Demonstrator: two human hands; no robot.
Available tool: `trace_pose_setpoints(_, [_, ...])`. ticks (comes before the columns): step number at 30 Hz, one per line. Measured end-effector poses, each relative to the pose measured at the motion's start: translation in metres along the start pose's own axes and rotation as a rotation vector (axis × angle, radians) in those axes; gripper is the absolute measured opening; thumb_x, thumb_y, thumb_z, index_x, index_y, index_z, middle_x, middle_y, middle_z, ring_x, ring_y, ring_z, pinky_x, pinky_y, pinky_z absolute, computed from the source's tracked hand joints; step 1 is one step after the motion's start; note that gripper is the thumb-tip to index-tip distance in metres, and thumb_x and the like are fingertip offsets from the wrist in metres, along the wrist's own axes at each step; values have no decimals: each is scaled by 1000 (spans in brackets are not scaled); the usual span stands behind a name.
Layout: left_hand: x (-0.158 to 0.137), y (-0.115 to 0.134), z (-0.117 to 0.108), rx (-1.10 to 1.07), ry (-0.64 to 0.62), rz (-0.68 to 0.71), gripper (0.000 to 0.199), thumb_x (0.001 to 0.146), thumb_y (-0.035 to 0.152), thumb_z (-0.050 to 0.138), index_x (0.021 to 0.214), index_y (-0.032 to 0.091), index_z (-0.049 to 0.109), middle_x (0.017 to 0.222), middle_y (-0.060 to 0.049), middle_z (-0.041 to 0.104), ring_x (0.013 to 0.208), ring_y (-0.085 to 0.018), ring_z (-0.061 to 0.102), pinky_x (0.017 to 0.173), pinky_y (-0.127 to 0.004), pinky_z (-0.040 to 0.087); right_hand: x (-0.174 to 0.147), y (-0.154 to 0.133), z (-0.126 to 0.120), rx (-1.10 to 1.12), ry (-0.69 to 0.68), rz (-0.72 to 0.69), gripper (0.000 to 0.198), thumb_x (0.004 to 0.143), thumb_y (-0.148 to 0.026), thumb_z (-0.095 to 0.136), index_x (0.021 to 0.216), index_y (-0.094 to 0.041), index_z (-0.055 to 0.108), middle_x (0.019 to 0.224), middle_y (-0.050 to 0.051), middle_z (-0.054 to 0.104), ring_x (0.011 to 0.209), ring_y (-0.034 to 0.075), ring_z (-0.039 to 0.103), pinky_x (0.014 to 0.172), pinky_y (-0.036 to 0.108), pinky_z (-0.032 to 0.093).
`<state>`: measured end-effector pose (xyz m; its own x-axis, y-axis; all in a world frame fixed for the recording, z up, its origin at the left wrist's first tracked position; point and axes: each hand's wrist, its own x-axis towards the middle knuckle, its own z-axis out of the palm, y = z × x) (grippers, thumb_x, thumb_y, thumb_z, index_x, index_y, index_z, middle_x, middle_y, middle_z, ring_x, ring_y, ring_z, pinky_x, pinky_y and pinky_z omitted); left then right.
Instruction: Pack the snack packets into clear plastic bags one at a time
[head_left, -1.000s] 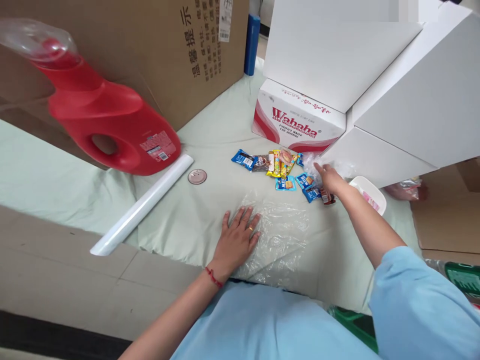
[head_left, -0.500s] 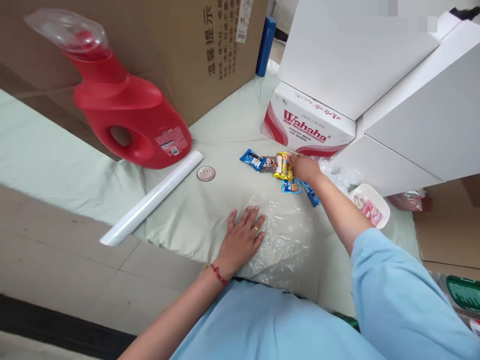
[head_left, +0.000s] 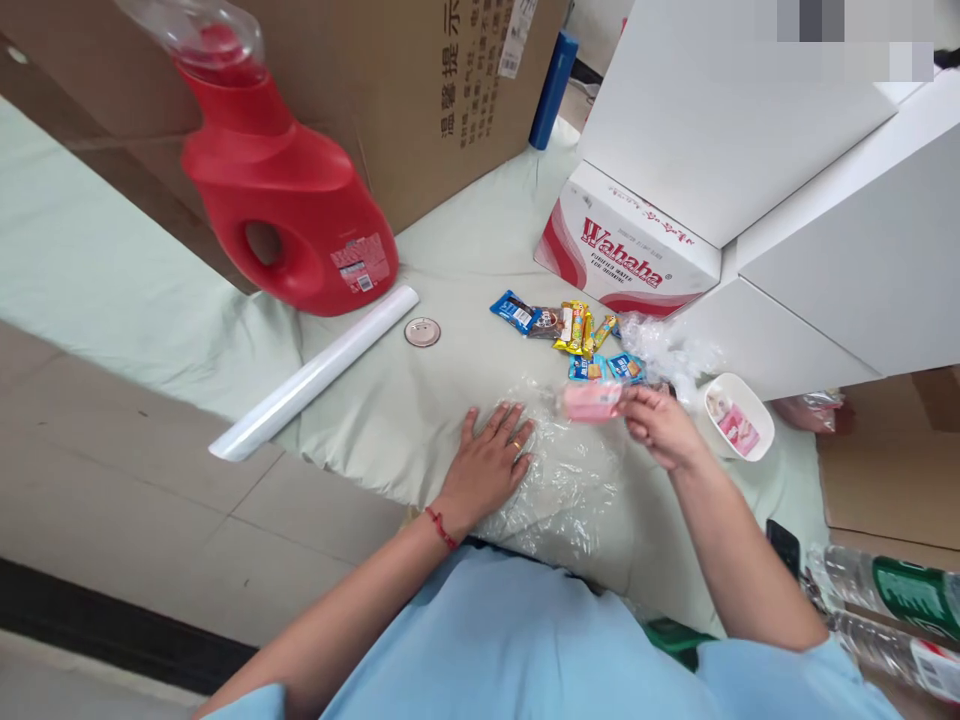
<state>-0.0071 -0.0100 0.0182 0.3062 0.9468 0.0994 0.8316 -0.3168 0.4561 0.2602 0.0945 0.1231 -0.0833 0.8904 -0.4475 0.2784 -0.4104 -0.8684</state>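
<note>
My left hand (head_left: pixel 491 460) lies flat with its fingers spread, on the left edge of a clear plastic bag (head_left: pixel 570 500). A pink snack packet (head_left: pixel 591 402), blurred by motion, is pinched in my right hand (head_left: pixel 661 425) above the far part of the bag. Just beyond it several wrapped snacks lie in a cluster: a dark blue packet (head_left: pixel 515 312), a brown packet (head_left: pixel 546 322), yellow packets (head_left: pixel 574 326) and light blue packets (head_left: pixel 625 367). To the right of my right hand stands a white tub (head_left: pixel 739 417) with pink packets inside.
A red detergent bottle (head_left: pixel 300 215), a white roll (head_left: pixel 315 375) and a round metal badge (head_left: pixel 422 332) are on the left. Behind the snacks are a Wahaba-looking water carton (head_left: pixel 626 250) and crumpled clear plastic (head_left: pixel 660 345). Plastic bottles (head_left: pixel 892 590) lie at the lower right.
My right hand has left the yellow packets and come back toward me, now holding a pink packet. More yellow and light blue packets show. My left hand stays flat on the bag.
</note>
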Motion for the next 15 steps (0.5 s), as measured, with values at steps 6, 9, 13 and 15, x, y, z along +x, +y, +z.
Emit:
trace_pose_setpoints(6, [1,-1,0,69,-17,13,50,107,38,42,154,27,54,172,-7,39,160,-30,34,132,-66,9,-66,76,62,-102,122,17,39,81,-53,69,97,-18,70,82,3,69,45,8,42,41,23,38])
trace_pose_setpoints(9, [1,0,1,109,-21,20,52,108,39,41,157,26,52,172,-8,38,160,-30,34,131,-67,10,-82,92,69,-499,366,-264,39,96,-46,57,119,-18,72,121,14,71,63,14,60,67,34,58])
trace_pose_setpoints(13, [1,2,2,145,-22,30,54,108,39,40,159,26,48,172,-10,37,160,-32,33,130,-71,7,-80,89,72,-847,114,-389,47,99,-33,62,146,-26,62,162,15,47,106,25,73,91,41,61])
trace_pose_setpoints(15, [1,0,1,154,-31,30,54,107,37,40,159,27,48,171,-11,38,159,-34,35,128,-74,5,-72,84,75,-976,-46,-353,59,96,-27,67,154,-30,55,171,13,37,125,30,68,97,43,61])
